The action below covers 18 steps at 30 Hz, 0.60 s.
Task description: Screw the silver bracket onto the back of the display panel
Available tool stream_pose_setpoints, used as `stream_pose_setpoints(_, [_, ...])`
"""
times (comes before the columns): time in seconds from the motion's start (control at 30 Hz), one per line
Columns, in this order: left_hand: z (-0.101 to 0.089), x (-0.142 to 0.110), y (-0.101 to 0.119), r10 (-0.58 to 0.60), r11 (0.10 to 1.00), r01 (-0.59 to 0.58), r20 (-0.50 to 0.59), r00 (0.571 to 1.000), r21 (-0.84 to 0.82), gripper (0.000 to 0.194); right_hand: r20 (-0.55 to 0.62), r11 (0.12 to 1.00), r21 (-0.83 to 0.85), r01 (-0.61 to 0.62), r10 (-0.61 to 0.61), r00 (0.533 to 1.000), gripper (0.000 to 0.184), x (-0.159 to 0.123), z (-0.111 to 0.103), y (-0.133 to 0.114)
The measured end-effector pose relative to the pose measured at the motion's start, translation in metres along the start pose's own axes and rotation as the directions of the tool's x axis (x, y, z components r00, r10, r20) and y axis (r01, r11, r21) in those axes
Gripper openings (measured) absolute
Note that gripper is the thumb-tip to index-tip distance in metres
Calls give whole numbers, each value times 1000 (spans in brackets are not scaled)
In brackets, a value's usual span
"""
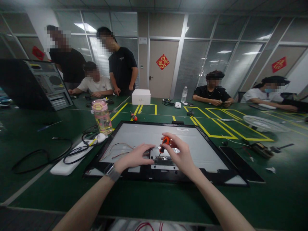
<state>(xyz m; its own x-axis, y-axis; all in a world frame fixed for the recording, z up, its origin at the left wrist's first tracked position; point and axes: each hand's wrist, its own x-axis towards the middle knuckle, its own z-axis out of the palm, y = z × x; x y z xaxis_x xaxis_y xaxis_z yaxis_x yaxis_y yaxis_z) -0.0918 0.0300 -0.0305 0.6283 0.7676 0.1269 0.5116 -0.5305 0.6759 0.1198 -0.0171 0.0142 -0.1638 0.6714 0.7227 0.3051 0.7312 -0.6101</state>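
The right hand (179, 150) grips a red-and-black screwdriver (165, 143) over what seems a metal bracket (164, 160), the left hand (137, 156) loosely spread at its left edge.

A white box (141, 97), just above centre, is bearing a "4"; a red sign (163, 62) on the door (157, 80), upper centre, is showing gold characters, 招 among them; labels on the panel (130, 133), centre, are appearing too small to read.
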Motion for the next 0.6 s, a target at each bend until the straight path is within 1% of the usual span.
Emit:
stream_pose_setpoints(0.07, [-1, 0, 3, 0, 1000, 0, 0, 1000, 6, 67, -49, 998, -58, -13, 10, 999, 23, 4, -1, 0])
stream_pose_setpoints(0.1, [-2, 0, 5, -3, 1000, 3, 1, 1000, 15, 67, -48, 997, -74, -14, 10, 999, 23, 6, -2, 2])
stream_pose_setpoints(0.23, [-3, -1, 8, -19, 998, 18, 15, 1000, 56, 67, 91, 999, -25, -29, 31, 995, 33, 17, -7, 8])
stream_pose_setpoints(0.27, [-3, -1, 8, -20, 998, 19, 14, 1000, 63, 67, 126, 999, -1, -40, 40, 991, 35, 20, -7, 9])
stream_pose_setpoints(0.33, [-3, -1, 8, -23, 997, 23, 3, 1000, 69, 68, 159, 996, 39, -75, 68, 985, 34, 26, -8, 12])
stream_pose_setpoints(0.4, [-4, -2, 8, -27, 997, 27, 4, 1000, 71, 68, 109, 995, 49, -91, 86, 990, 26, 29, -6, 14])
stream_pose_setpoints(0.47, [-4, -2, 8, -32, 997, 31, 18, 999, 71, 69, 15, 997, 34, -63, 63, 998, 18, 28, -4, 16])
stream_pose_setpoints(0.53, [-5, -2, 9, -44, 996, 42, 26, 999, 73, 69, -76, 1000, -9, -29, 28, 997, 15, 23, -3, 17])
stream_pose_setpoints(0.6, [-4, -2, 9, -55, 996, 53, 23, 998, 74, 69, -109, 1000, -27, -12, 9, 994, 14, 17, -4, 17])
